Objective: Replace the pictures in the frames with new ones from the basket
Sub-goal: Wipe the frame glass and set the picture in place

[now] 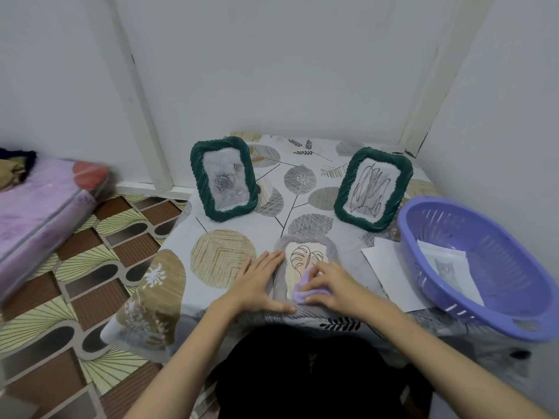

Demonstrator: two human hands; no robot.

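The right hand (328,287) has its fingers curled over a small lilac cloth (305,290), pinching it against the glass of a grey frame (305,275) that lies flat at the near edge of the table (181,279). The left hand (260,281) lies open, fingers straight, pressing on the frame's left border, with the thumb along its near side. This frame has a pale grey rope-twist border and shows a line drawing of a monstera leaf on a cream ground.

Farther back stand two upright dark green frames with the same twisted border: the left green frame (223,178) holds a faint grey picture of roses, the right green frame (373,189) a black scribble drawing. At the right, a lilac slotted basket (472,264) holds a picture of a cat (447,267). White sheets (393,273) lie partly beneath it, just right of the grey frame. The tablecloth carries a leaf print.
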